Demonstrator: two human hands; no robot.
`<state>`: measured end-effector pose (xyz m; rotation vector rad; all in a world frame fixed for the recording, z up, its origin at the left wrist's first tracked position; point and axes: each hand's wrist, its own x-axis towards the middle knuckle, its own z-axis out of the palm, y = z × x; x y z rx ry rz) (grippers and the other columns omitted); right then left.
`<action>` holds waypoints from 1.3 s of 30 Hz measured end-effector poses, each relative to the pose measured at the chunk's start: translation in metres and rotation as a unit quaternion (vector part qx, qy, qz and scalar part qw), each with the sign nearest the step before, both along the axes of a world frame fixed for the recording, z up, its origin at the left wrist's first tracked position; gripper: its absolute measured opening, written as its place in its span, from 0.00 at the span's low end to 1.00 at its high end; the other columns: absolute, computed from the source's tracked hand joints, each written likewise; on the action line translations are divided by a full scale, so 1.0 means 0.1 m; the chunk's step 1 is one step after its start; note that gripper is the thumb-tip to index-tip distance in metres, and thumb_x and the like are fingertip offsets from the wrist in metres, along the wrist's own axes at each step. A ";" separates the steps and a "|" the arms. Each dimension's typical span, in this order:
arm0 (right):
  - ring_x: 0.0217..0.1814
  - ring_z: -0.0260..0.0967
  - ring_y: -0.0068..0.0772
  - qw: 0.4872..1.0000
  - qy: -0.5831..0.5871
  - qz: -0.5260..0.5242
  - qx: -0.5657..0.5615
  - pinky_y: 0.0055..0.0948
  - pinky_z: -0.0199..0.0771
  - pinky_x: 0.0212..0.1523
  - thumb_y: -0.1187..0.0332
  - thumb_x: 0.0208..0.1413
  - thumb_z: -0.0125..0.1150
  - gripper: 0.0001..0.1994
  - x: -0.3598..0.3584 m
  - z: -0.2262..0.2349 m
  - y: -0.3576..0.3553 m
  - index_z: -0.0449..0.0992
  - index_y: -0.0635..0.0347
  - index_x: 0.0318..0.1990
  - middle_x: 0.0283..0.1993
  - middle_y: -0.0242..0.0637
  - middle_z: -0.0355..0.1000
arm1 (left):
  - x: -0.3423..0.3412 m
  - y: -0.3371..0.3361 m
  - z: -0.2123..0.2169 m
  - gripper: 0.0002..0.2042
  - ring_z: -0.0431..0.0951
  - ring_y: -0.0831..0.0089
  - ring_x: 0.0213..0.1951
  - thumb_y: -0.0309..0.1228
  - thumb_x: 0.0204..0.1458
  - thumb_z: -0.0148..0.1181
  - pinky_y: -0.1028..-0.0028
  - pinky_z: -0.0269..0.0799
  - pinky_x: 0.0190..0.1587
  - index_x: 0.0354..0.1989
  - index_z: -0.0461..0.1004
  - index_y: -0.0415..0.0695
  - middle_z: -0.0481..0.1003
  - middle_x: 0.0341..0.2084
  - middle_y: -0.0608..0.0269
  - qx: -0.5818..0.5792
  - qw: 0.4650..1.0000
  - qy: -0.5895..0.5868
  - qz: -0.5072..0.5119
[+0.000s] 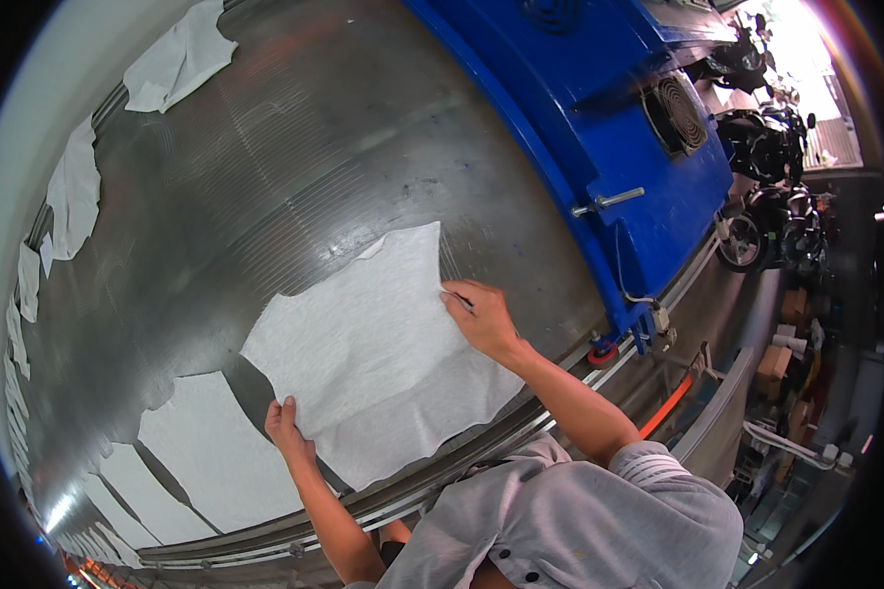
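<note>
the cloth (pixel 363 334) is at the near side of the grey surface (pixel 344 167), in front of the person. the left hand (pixel 290 432) is nearly closed, seeming to pinch its left edge; the right hand (pixel 481 314), fingers curled, pinches the right edge. gripping opposite edges likely serves to spread it without folds. its notched edge points away from the body, its wavy edge toward it; the long axis is hard to call, the sides looking alike.
</note>
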<state>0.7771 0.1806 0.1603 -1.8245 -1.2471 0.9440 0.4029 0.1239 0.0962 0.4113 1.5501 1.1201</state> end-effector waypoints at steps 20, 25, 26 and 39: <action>0.33 0.66 0.14 0.987 0.088 -0.111 -0.073 0.18 0.67 0.35 0.71 0.59 0.63 0.11 0.18 -0.54 -0.26 0.79 0.68 0.46 0.32 0.26 0.75 | -0.15 -0.12 -0.20 0.03 0.69 0.83 0.28 0.24 0.55 0.65 0.81 0.64 0.35 0.33 0.76 0.38 0.74 0.24 0.71 -0.023 0.990 0.136 0.015; 0.33 0.66 0.14 0.985 0.077 -0.098 -0.120 0.19 0.68 0.35 0.68 0.58 0.66 0.14 0.24 -0.54 -0.21 0.79 0.68 0.47 0.32 0.26 0.75 | 0.22 0.16 0.13 0.07 0.76 0.72 0.36 0.23 0.50 0.68 0.71 0.71 0.41 0.38 0.80 0.38 0.79 0.31 0.63 0.064 0.887 0.458 0.004; 0.33 0.66 0.15 0.984 0.072 -0.098 -0.129 0.19 0.68 0.35 0.68 0.58 0.66 0.15 0.25 -0.57 -0.22 0.78 0.68 0.48 0.32 0.26 0.75 | 0.33 0.28 0.21 0.08 0.76 0.68 0.38 0.23 0.49 0.69 0.69 0.71 0.43 0.37 0.80 0.38 0.79 0.32 0.61 0.109 0.870 0.478 -0.053; 0.27 0.62 0.15 0.985 0.094 -0.127 -0.069 0.23 0.65 0.28 0.70 0.56 0.66 0.10 0.13 -0.50 -0.25 0.79 0.68 0.41 0.24 0.27 0.70 | 2.04 1.93 -0.07 0.11 0.73 0.59 0.42 0.25 0.45 0.70 0.60 0.65 0.46 0.38 0.81 0.40 0.77 0.36 0.57 0.315 0.732 0.437 -0.418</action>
